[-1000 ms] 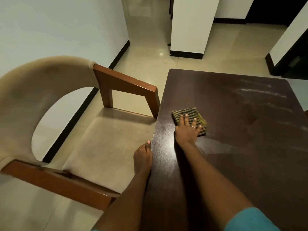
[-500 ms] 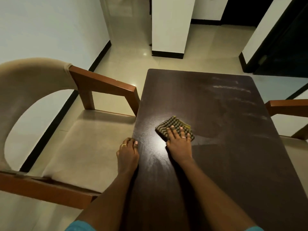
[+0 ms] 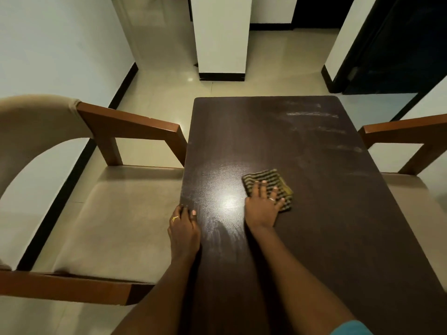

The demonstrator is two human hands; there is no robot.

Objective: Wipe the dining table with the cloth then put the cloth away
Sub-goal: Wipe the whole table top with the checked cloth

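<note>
The dark brown dining table runs away from me, with pale dusty streaks near its far right corner. A folded cloth with a dark and yellow check lies near the middle of the table. My right hand presses flat on the cloth's near half, fingers spread. My left hand rests on the table's left edge, fingers curled over it, holding nothing.
A wooden armchair with a beige seat stands tight against the table's left side. A second armchair stands at the right side. A white pillar rises beyond the far end, and a dark doorway is at the far right.
My right hand has slid the cloth from near the table's left edge toward the middle. My left hand has shifted slightly along the left edge. The head view has turned right, showing the second chair.
</note>
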